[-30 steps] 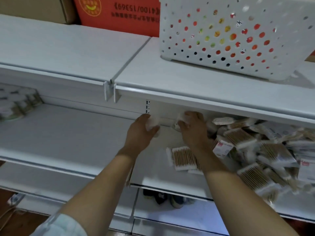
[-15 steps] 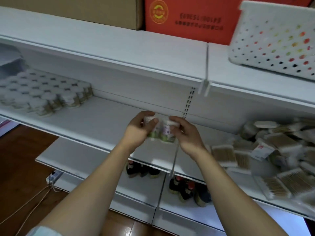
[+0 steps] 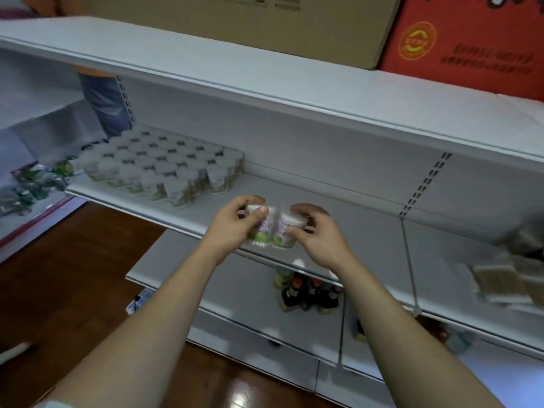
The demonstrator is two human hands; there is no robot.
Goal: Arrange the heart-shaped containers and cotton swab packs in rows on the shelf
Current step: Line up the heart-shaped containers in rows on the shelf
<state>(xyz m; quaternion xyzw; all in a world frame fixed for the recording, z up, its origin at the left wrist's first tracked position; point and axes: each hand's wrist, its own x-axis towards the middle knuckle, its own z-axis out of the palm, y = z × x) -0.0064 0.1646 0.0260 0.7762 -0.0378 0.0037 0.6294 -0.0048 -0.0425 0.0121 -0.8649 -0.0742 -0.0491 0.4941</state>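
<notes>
My left hand (image 3: 232, 225) grips one small white container (image 3: 260, 229) with a green and purple label. My right hand (image 3: 316, 235) grips a second like it (image 3: 285, 231). The two containers touch side by side, held just above the front of the white middle shelf (image 3: 338, 219). Several rows of the same containers (image 3: 164, 166) stand packed together at the shelf's left end, apart from my hands. Cotton swab packs (image 3: 500, 278) lie in a blurred heap at the far right of the shelf.
A brown cardboard box (image 3: 265, 22) and a red box (image 3: 471, 42) sit on the top shelf. Dark bottles (image 3: 309, 293) stand on the lower shelf under my hands. A person in jeans (image 3: 103, 98) stands behind the shelf's left end. Green packets (image 3: 35, 178) lie at far left.
Both hands lifted containers out of the heap on the right and carried them left along the shelf. The view has swung left, bringing the arranged rows closer.
</notes>
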